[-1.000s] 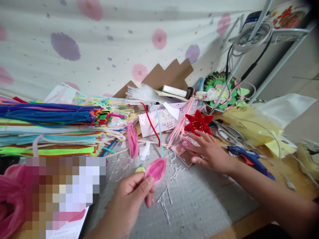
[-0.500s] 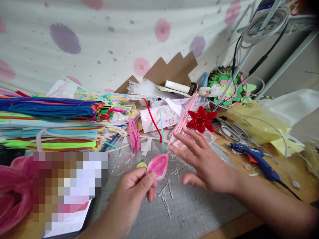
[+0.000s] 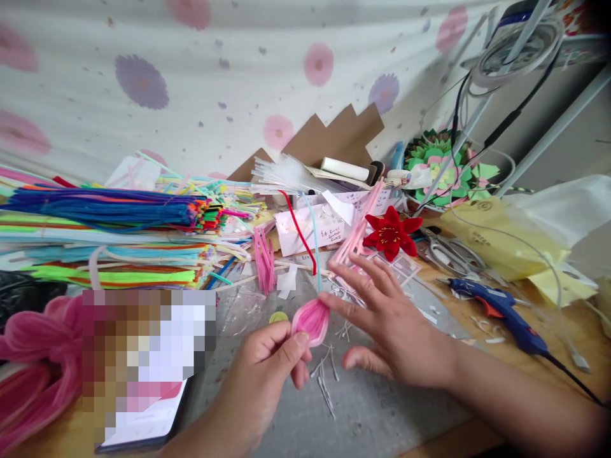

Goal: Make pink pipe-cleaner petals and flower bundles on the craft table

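Note:
My left hand pinches the base of a pink petal made of pipe cleaner, with a light blue stem rising from its tip. My right hand hovers just right of the petal, fingers spread and empty, the fingertips almost touching the petal's edge. Under both hands lies a grey cutting mat strewn with white offcuts. A finished red flower sits beyond my right hand.
A big stack of coloured pipe cleaners fills the left. A blue glue gun lies at right with its cord, near scissors and yellow bags. A phone and pink fluffy material sit at lower left.
My right hand left the small card near the red flower and came back left toward the petal, fingers spread. The left hand kept its hold on the petal.

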